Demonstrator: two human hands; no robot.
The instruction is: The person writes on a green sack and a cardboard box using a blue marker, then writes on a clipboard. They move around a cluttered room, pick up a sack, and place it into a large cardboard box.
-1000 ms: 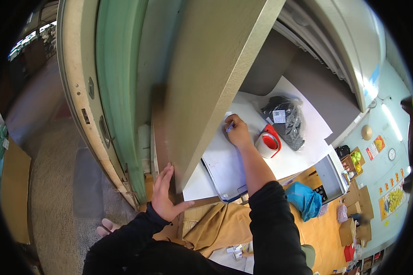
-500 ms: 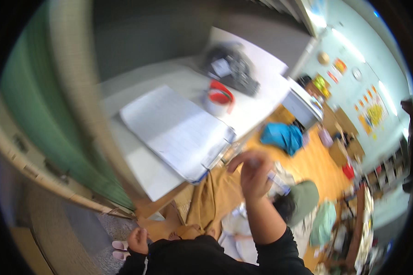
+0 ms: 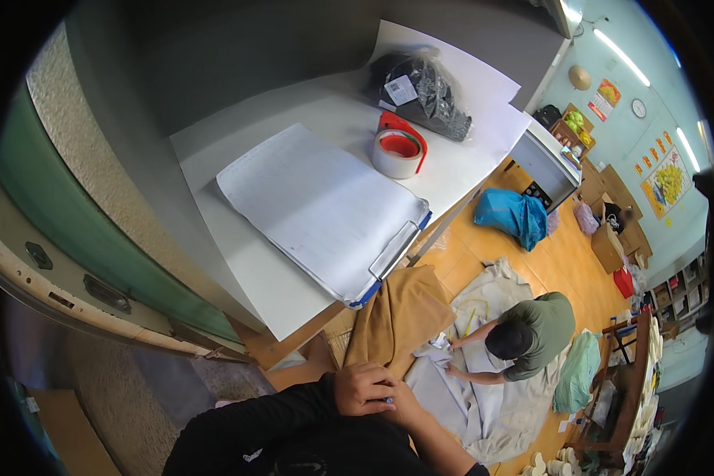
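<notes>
The left hand (image 3: 363, 389) is resting, fingers bent, over the right hand (image 3: 408, 409); a blue pen-like item (image 3: 389, 400) is showing between them. Which grip is holding it, and how closed, I cannot tell. The clipboard (image 3: 363, 298) is lying untouched on the tabletop (image 3: 274, 282), its sheet (image 3: 309, 206) already bearing faint marks; whether more is remaining isn't showing.

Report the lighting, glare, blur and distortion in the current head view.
Head view: wall lamps blown out to white; small glints on the clear bag; uneven grey shading on the paper; left hand and right hand fairly sharp, without obvious motion blur; green strip bowed by the fisheye toward the left rim; far shelf too small for detail.
</notes>
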